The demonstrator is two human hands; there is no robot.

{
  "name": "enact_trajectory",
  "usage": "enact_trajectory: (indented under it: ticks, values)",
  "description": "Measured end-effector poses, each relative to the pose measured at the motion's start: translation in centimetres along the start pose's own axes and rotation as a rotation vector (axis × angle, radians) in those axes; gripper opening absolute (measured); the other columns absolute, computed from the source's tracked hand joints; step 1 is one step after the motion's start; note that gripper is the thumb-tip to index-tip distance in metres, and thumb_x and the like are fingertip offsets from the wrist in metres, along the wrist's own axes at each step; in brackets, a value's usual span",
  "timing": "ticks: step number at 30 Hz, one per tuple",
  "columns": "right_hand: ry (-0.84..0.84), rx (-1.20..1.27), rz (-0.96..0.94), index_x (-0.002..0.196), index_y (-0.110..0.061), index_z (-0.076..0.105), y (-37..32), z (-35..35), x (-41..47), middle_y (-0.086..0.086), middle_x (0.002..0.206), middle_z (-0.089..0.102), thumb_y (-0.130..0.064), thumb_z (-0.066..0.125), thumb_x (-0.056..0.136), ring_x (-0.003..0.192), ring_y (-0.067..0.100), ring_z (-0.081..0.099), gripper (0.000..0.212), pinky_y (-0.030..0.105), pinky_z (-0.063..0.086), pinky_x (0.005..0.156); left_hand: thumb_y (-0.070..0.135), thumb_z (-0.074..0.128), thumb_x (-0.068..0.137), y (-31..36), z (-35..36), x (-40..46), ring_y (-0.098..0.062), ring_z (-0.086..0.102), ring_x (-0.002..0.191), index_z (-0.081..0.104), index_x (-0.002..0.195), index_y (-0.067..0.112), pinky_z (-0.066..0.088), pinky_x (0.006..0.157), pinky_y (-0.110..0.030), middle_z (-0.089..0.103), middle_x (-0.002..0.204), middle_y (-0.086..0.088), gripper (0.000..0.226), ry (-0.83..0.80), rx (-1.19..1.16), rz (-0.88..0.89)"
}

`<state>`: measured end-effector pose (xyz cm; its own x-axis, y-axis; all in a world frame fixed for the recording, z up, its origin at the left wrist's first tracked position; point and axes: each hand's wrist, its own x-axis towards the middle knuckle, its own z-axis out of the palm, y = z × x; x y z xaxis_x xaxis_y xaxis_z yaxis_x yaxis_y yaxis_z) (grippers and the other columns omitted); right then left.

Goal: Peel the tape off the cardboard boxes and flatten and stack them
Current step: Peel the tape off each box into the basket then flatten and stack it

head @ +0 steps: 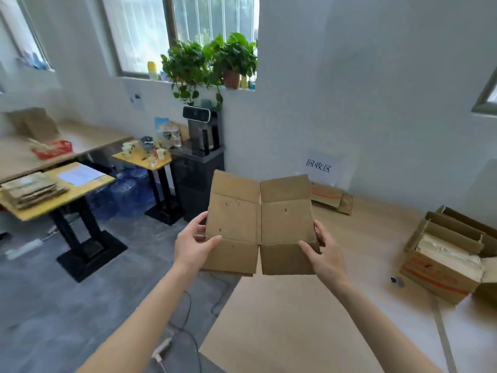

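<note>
A flattened brown cardboard box, flaps spread, is being held out at chest height in mid-air, above the near edge of a pale wooden platform. The left hand is pinching its left edge and the right hand its right edge, each grip clamped on the card, probably to keep it flat for carrying. Beyond, flattened boxes are lying against the wall under a paper sign, likely the stacking spot. An unflattened open cardboard box is waiting to the right.
</note>
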<state>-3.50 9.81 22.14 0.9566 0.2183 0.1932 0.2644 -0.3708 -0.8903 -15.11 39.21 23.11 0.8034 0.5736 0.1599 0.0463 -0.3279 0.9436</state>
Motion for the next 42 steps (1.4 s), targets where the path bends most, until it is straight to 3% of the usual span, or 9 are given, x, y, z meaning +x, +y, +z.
enact_trajectory:
  ticks: [5,9,11,19,26,32,38,40,42]
  values:
    - [-0.007,0.056,-0.109,0.149,-0.016,0.048,-7.7,5.4,4.0,-0.002,0.121,0.068,-0.012,0.079,0.087,0.105,0.009,0.065,0.069,0.033,0.051,0.100,0.024,0.084,0.083,2.5,-8.1,4.1,-0.015,0.066,0.093,0.053,0.143,0.040,0.054,0.071,-0.027,0.067,0.105,0.007,0.070,0.108,-0.019,0.042]
    - [-0.017,0.076,-0.176,0.148,-0.014,0.048,-12.2,10.1,7.4,-0.002,0.113,0.067,-0.010,0.079,0.088,0.095,0.003,0.061,0.068,0.006,0.046,0.081,0.023,0.084,0.084,3.1,-13.0,8.1,-0.017,0.066,0.094,0.051,0.143,0.040,0.058,0.077,-0.035,0.068,0.107,0.005,0.070,0.180,-0.005,0.059]
    - [-0.023,0.077,-0.200,0.149,-0.015,0.047,-13.7,12.4,9.2,-0.001,0.112,0.066,-0.012,0.077,0.089,0.095,0.002,0.060,0.068,0.003,0.045,0.075,0.023,0.084,0.084,2.7,-14.8,10.3,-0.017,0.066,0.095,0.052,0.143,0.040,0.058,0.079,-0.038,0.068,0.108,0.004,0.069,0.212,-0.007,0.061]
    - [-0.049,0.067,-0.244,0.154,-0.023,0.040,-17.2,21.5,19.1,-0.001,0.119,0.064,-0.028,0.073,0.093,0.105,0.015,0.060,0.069,0.036,0.055,0.092,0.021,0.082,0.085,1.2,-19.9,22.3,-0.016,0.065,0.097,0.049,0.147,0.036,0.058,0.081,-0.040,0.067,0.107,0.005,0.072,0.262,0.014,0.071]
    - [0.000,0.049,-0.240,0.153,-0.024,0.041,-18.1,27.6,29.3,-0.004,0.117,0.062,-0.032,0.073,0.093,0.098,0.006,0.059,0.069,0.019,0.050,0.078,0.025,0.082,0.085,0.4,-21.1,35.0,-0.015,0.064,0.098,0.047,0.148,0.033,0.055,0.076,-0.033,0.065,0.109,0.006,0.072,0.202,0.074,0.122]
    - [0.066,0.029,-0.198,0.153,-0.025,0.042,-17.3,28.7,34.4,-0.005,0.117,0.064,-0.031,0.075,0.092,0.098,0.006,0.060,0.070,0.024,0.055,0.083,0.023,0.084,0.084,-0.7,-18.7,42.3,-0.008,0.064,0.092,0.047,0.147,0.036,0.054,0.073,-0.026,0.066,0.104,0.009,0.074,0.134,0.043,0.136]
    - [0.168,-0.042,-0.136,0.152,-0.024,0.044,-15.5,27.8,37.6,-0.009,0.116,0.064,-0.029,0.076,0.091,0.093,-0.011,0.058,0.069,0.004,0.048,0.074,0.020,0.084,0.084,-1.8,-14.8,48.1,-0.013,0.066,0.091,0.048,0.146,0.033,0.055,0.078,-0.030,0.066,0.103,0.005,0.073,0.013,0.013,0.169]
    - [0.203,-0.058,-0.112,0.152,-0.022,0.045,-15.0,27.3,38.3,-0.007,0.118,0.066,-0.027,0.077,0.090,0.096,-0.007,0.061,0.069,0.012,0.052,0.084,0.019,0.084,0.084,-1.9,-13.3,49.8,-0.014,0.067,0.090,0.049,0.146,0.033,0.056,0.079,-0.031,0.066,0.101,0.004,0.073,-0.037,-0.002,0.182]
    - [0.239,-0.068,-0.080,0.151,-0.020,0.045,-14.6,26.6,38.8,-0.002,0.125,0.066,-0.025,0.077,0.091,0.107,0.008,0.065,0.069,0.035,0.055,0.098,0.018,0.084,0.084,-1.9,-11.8,51.3,-0.014,0.067,0.089,0.049,0.145,0.033,0.055,0.078,-0.029,0.067,0.100,0.004,0.072,-0.091,-0.011,0.197]
